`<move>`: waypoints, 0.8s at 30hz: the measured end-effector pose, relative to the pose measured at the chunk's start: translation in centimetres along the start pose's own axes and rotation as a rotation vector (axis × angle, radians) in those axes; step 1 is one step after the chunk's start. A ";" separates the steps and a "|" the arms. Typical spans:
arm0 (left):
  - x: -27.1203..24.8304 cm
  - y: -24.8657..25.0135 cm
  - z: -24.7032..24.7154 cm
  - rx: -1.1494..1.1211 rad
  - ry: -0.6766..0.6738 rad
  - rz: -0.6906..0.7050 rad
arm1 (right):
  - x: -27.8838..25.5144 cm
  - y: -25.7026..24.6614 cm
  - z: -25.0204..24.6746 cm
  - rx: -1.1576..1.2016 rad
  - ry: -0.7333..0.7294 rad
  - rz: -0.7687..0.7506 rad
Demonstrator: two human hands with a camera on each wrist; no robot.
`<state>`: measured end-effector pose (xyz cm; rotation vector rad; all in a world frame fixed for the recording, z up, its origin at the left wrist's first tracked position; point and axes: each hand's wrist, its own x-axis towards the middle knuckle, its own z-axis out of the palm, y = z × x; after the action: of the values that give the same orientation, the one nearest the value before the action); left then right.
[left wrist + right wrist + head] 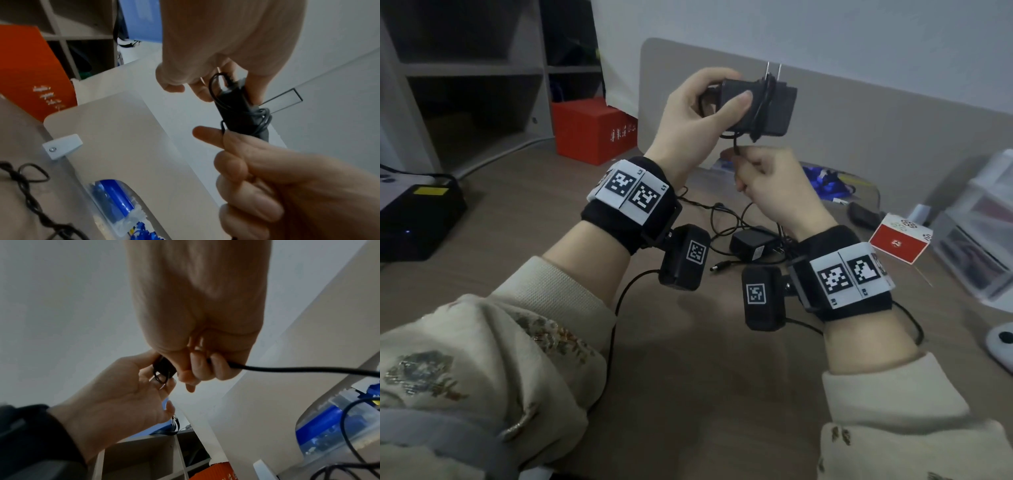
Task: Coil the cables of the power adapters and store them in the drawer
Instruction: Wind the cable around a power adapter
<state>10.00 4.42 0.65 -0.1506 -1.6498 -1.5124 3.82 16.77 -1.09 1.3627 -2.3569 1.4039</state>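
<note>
Head view: left hand (688, 120) grips a boxy black adapter (763, 106) above the desk (688, 359), thin cable (762, 102) wound round it. Right hand (774, 185) pinches the cable's loose end

Wrist views: same holds, matte casing, flat metal prongs (283, 100)

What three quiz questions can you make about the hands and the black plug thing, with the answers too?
1. True or false: the left hand holds the black power adapter up above the desk.
2. What does the right hand pinch: A the red box, B the adapter's cable, C a pen?
3. Fill in: a second adapter lies on the ____.

Key: 1 true; 2 B; 3 desk.
</note>
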 end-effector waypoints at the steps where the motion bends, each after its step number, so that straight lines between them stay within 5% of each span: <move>1: 0.0 -0.2 0.0 0.030 0.023 0.003 | 0.0 0.0 0.0 -0.034 -0.020 -0.001; 6: 0.2 -1.3 -0.7 0.268 0.132 -0.025 | -0.3 -0.4 -0.9 -0.110 -0.089 -0.032; 11: 0.4 -1.2 -1.2 0.398 0.142 -0.068 | -0.3 -0.4 -2.1 -0.105 0.048 -0.062; 19: 0.3 -1.2 -1.0 0.868 0.057 0.033 | -0.2 0.1 -2.9 -0.078 0.055 -0.068; 24: 0.0 -1.3 -0.9 1.100 -0.070 0.168 | -0.4 0.2 -3.0 -0.262 0.066 -0.068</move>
<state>9.68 3.29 -0.41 0.2558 -2.2212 -0.3325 2.83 19.30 0.34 1.2899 -2.3284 1.0606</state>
